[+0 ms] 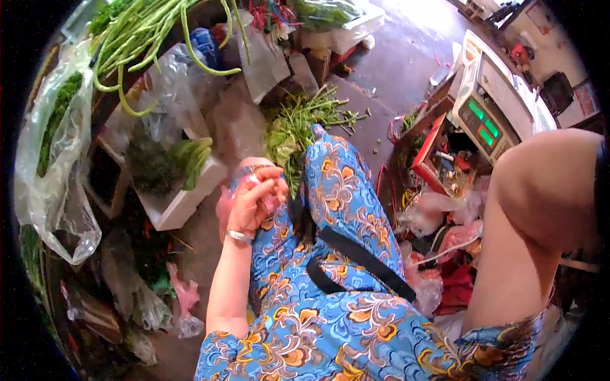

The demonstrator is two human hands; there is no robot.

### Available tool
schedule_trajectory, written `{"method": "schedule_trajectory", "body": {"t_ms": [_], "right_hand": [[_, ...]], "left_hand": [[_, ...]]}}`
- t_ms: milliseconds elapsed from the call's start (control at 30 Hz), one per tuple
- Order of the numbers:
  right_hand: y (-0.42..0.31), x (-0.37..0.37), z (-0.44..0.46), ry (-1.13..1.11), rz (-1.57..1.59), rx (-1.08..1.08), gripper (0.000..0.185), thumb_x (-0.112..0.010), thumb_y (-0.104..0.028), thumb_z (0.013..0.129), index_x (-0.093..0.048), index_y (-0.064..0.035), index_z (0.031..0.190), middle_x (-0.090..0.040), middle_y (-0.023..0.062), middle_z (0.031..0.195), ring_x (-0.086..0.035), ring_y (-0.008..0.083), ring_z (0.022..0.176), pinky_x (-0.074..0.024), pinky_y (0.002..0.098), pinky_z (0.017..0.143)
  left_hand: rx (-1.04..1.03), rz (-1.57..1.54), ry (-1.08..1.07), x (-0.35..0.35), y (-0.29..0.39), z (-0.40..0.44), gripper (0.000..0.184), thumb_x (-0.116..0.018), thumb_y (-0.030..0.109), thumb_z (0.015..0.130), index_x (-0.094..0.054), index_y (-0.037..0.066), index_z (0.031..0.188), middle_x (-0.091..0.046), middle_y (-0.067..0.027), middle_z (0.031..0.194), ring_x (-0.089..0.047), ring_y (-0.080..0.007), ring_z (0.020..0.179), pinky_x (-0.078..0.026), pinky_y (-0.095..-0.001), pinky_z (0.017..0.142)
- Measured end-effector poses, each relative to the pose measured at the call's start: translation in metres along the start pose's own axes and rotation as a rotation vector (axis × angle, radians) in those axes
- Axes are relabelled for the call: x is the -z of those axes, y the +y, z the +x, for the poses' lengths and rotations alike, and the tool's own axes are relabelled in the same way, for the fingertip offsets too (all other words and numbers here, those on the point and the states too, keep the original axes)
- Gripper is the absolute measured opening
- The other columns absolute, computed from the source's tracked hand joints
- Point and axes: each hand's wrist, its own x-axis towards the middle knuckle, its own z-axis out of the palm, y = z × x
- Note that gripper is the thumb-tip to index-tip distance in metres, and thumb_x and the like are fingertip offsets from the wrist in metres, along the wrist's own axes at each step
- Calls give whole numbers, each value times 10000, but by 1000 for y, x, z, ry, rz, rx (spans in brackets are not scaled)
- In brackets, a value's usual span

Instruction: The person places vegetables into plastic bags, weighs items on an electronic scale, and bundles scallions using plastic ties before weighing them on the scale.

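My left hand (pixel 259 193), with a silver-coloured band at the wrist, is above my left knee. Its fingers are curled in around a thin pink plastic bag (pixel 225 206), which shows on both sides of the hand. My right arm is bent and raised at the right edge; its hand is out of view. Blue patterned clothing (pixel 343 184) covers my legs, and a black strap (pixel 362 254) lies across my lap. Just beyond my knees, a heap of green stems and leaves (pixel 305 124) lies on the floor.
Long green beans (pixel 149 38) hang over the upper left, above a white foam box (pixel 184 197) of greens. A clear bag of greens (pixel 60 171) hangs at far left. On the right, a scale (pixel 483 120) with green digits stands beside a red-edged box (pixel 432 155) and crumpled bags (pixel 438 222).
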Motion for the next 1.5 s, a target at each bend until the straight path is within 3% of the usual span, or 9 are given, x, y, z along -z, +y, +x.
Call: {"method": "schedule_trajectory", "body": {"t_ms": [600, 700, 733, 800, 1033, 1267, 1333, 1400, 1500], "right_hand": [[18, -61, 43, -225, 279, -40, 248, -524, -161, 951, -619, -33, 1141, -640, 48, 1059, -606, 195, 950, -499, 297, 810], [69, -115, -2, -414, 344, -361, 230, -533, -138, 949, -624, -39, 1137, -642, 39, 1048, -605, 192, 946, -500, 296, 809], [87, -126, -29, -359, 385, -666, 229, -592, -147, 938, -628, -19, 1124, -642, 45, 1051, -611, 181, 942, -501, 292, 819], [142, -142, -101, -447, 30, -751, 336, -617, -221, 927, -602, 3, 1176, -656, 81, 1059, -605, 158, 974, -490, 308, 863], [215, -148, -257, -514, 85, -1294, 340, -561, -269, 900, -668, -9, 1091, -681, 114, 1066, -622, 200, 982, -462, 300, 899], [231, -141, -285, -484, 158, -1355, 364, -513, -282, 927, -663, -10, 1118, -683, 112, 1068, -618, 190, 1003, -451, 302, 915], [255, -132, -317, -623, 0, -1166, 375, -489, -268, 943, -645, 4, 1148, -668, 130, 1124, -612, 208, 1044, -445, 313, 934], [267, -126, -342, -376, 170, -1583, 377, -479, -258, 945, -633, 14, 1156, -644, 148, 1186, -598, 243, 1097, -434, 328, 961], [279, -116, -367, -445, 62, -1465, 371, -483, -252, 940, -630, 21, 1144, -624, 160, 1221, -583, 271, 1134, -424, 334, 980]], "left_hand": [[-30, 77, 41, -3, 2, -4, 284, -567, 136, 925, -586, 8, 1178, -647, -127, 938, -638, -178, 736, -529, -268, 668], [8, 5, 32, 5, -2, -2, 287, -571, 127, 921, -584, 5, 1180, -658, -128, 936, -655, -195, 750, -542, -291, 670], [8, 4, 23, 3, 0, -3, 279, -573, 125, 927, -586, -1, 1176, -659, -129, 934, -656, -201, 771, -543, -296, 696], [11, -23, -21, 1, 1, -4, 274, -566, 123, 936, -586, -5, 1177, -658, -130, 941, -655, -203, 803, -539, -292, 731], [52, -72, -3, -3, 6, -3, 287, -564, 109, 939, -569, -7, 1201, -652, -128, 967, -651, -194, 807, -538, -290, 755], [84, -63, 7, 1, 6, 1, 244, -574, 127, 933, -599, 31, 1155, -654, -115, 953, -650, -201, 794, -531, -302, 724], [86, -92, 3, 0, 6, -1, 240, -575, 121, 928, -602, 28, 1148, -656, -114, 945, -651, -203, 787, -534, -306, 720], [76, -90, -5, -1, 6, -2, 250, -565, 108, 934, -593, 17, 1165, -656, -117, 952, -652, -198, 796, -537, -297, 727], [62, -86, -15, -1, 6, -3, 261, -554, 97, 940, -584, 4, 1182, -657, -120, 958, -653, -194, 804, -539, -289, 734]]}}
